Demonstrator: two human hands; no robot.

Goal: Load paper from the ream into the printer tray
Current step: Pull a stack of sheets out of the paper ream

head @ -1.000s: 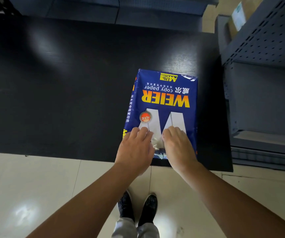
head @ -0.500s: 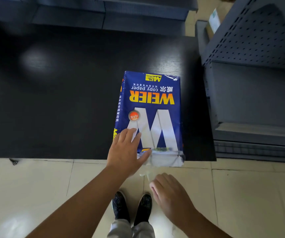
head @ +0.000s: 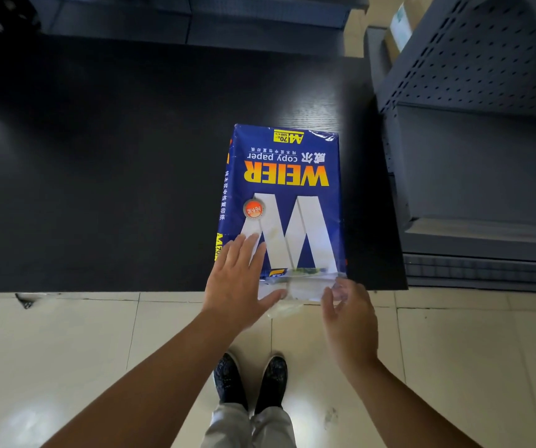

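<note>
The blue "WEIER copy paper" ream (head: 284, 189) lies flat on the black table (head: 98, 173), its near end at the table's front edge. That end's wrapper is torn, and white paper (head: 302, 287) shows there. My left hand (head: 239, 286) rests flat on the ream's near left corner with fingers spread. My right hand (head: 350, 313) is at the near right corner, thumb and fingers pinching a loose translucent wrapper flap (head: 339, 284). Another torn shred (head: 281, 308) hangs below the table edge. I can make out no printer tray.
A grey perforated metal unit (head: 473, 130) with stepped ledges stands right of the table, close to the ream. A cardboard box (head: 399, 27) sits behind it. Pale floor tiles (head: 66, 350) and my shoes (head: 250, 379) lie below the table edge.
A second ago both hands were on the ream's near end. My right hand then pulled back toward me, leaving the end torn. It has now returned to the near right corner.
</note>
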